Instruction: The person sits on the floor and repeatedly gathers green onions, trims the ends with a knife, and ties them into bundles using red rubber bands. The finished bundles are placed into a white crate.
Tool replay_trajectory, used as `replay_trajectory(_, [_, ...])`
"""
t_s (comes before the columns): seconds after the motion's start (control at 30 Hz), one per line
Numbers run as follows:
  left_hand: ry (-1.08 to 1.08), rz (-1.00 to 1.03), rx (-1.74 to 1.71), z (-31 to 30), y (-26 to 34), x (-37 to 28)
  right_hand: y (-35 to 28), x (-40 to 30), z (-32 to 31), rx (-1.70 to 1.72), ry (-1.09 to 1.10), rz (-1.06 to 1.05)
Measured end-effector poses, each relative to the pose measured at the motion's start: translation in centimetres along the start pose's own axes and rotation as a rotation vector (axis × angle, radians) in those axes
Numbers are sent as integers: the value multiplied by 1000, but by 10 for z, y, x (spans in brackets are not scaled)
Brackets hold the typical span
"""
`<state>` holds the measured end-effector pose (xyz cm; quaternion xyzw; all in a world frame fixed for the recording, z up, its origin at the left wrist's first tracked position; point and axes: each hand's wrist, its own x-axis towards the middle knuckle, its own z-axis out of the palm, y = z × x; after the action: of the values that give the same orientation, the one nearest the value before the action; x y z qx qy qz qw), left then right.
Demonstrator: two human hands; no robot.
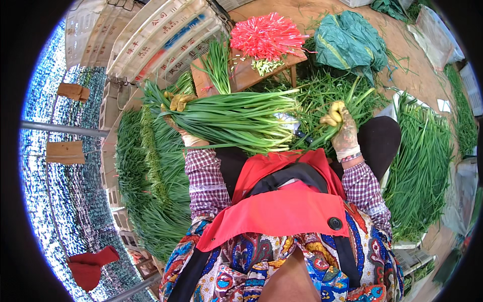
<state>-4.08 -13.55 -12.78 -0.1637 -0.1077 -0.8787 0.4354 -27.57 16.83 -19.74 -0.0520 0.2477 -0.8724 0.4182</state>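
Note:
My left hand [180, 104], in a soiled yellow-fingered glove, grips a large bundle of green chives [234, 120] near its leafy end; the pale stalk ends point right, above my lap. My right hand [337, 117], gloved likewise, is closed around a few loose green stalks [356, 96] at the right of the bundle. Between the hands a small dark-handled tool [303, 136] lies partly hidden. Beyond them stands a low wooden bench [249, 81] with a smaller chive bunch [220, 66], a heap of red plastic ties [266, 36] and short cut stalk pieces [267, 67].
Piled chives [162, 181] lie at my left, beside stacked white plastic crates [162, 37]. A crate full of chives [419, 162] stands at my right. Loose leaves [317, 88] cover the ground ahead, near a crumpled green woven sack [349, 41].

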Motion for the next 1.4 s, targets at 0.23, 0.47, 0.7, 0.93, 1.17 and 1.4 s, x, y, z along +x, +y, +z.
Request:
replay_trajectory(0.23, [-173, -101, 83, 6, -27, 3, 45, -5, 0, -955, -341, 502])
replay_trajectory(0.47, [-262, -156, 222, 14, -33, -1, 67, 0, 7, -216, -182, 523])
replay_trajectory(0.7, [-275, -148, 132, 9, -33, -4, 62, -4, 7, -61, -106, 544])
replay_trajectory(0.93, [-301, -152, 133, 4, -30, -4, 62, -4, 15, -128, -176, 449])
replay_trajectory(1.17, [-241, -135, 114, 1, -31, -3, 64, -8, 9, -84, -144, 462])
replay_trajectory(1.4, [-169, -88, 92, 1, -27, -10, 57, -16, 9, 47, -324, 439])
